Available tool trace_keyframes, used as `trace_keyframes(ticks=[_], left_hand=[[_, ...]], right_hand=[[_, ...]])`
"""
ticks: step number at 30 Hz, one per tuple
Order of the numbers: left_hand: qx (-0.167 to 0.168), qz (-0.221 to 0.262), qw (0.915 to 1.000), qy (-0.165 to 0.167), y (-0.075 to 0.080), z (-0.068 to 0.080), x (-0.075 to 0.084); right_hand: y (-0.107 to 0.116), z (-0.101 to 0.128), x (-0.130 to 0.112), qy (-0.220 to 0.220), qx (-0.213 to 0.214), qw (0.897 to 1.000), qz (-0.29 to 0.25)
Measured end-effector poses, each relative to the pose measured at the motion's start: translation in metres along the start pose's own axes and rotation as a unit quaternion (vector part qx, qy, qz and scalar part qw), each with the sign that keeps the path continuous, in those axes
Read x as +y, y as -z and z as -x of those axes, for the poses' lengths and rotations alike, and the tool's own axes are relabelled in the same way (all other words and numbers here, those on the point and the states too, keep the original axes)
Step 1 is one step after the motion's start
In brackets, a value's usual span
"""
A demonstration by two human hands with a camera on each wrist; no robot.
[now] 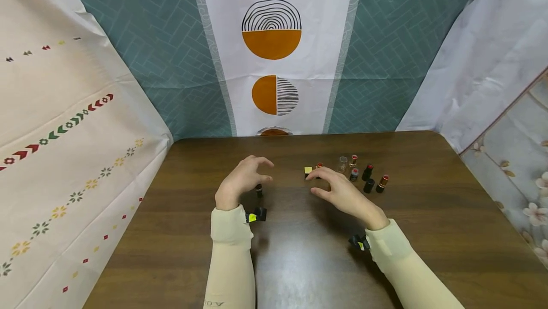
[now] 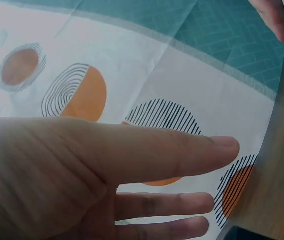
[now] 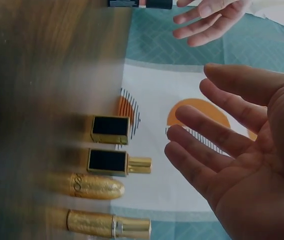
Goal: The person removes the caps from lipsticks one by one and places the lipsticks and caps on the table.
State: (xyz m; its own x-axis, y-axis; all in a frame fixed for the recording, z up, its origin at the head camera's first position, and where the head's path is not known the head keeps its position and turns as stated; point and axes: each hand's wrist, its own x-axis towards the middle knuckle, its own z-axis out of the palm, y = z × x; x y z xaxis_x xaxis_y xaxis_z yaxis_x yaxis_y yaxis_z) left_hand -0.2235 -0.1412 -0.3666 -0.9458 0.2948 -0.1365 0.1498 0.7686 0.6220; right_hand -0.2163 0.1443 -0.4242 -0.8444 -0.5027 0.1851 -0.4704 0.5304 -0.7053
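Note:
My left hand (image 1: 244, 180) hovers over the left-centre of the table, thumb and fingers extended and apart, holding nothing. Just beside it stands a dark lipstick (image 1: 259, 190), partly covered by the hand; its black body (image 3: 154, 3) shows at the top of the right wrist view. To the right, my right hand (image 1: 340, 192) is held with fingers spread and nothing between them. Near its fingertips are a black-and-gold square cap (image 3: 110, 130), a matching lipstick base (image 3: 107, 161) with a gold tube, an engraved gold cap (image 3: 98, 186) and a gold lipstick base (image 3: 94, 223).
Right of the right hand stand several more lipstick parts: a clear cap (image 1: 342, 163), a red-tipped lipstick (image 1: 353, 160), a dark red lipstick (image 1: 367, 172), a black cap (image 1: 369, 185) and a gold-and-black lipstick (image 1: 383, 183). A patterned cloth (image 1: 274, 66) hangs behind the wooden table (image 1: 180, 252).

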Motion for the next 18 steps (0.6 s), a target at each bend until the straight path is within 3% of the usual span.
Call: trace_keyframes(ticks=[4, 12, 18], left_hand=[[-0.003, 0.004, 0.9999, 0.015, 0.002, 0.002, 0.000], [-0.021, -0.091, 0.9956, 0.007, 0.000, -0.006, 0.008], [-0.042, -0.115, 0.9924, 0.006, 0.001, -0.004, 0.006]], right_hand=[[-0.006, -0.005, 0.000, 0.001, -0.017, 1.000, -0.019], [-0.012, -0.011, 0.003, -0.007, -0.058, 0.998, -0.025], [-0.019, -0.016, 0.003, -0.002, -0.072, 0.997, -0.040]])
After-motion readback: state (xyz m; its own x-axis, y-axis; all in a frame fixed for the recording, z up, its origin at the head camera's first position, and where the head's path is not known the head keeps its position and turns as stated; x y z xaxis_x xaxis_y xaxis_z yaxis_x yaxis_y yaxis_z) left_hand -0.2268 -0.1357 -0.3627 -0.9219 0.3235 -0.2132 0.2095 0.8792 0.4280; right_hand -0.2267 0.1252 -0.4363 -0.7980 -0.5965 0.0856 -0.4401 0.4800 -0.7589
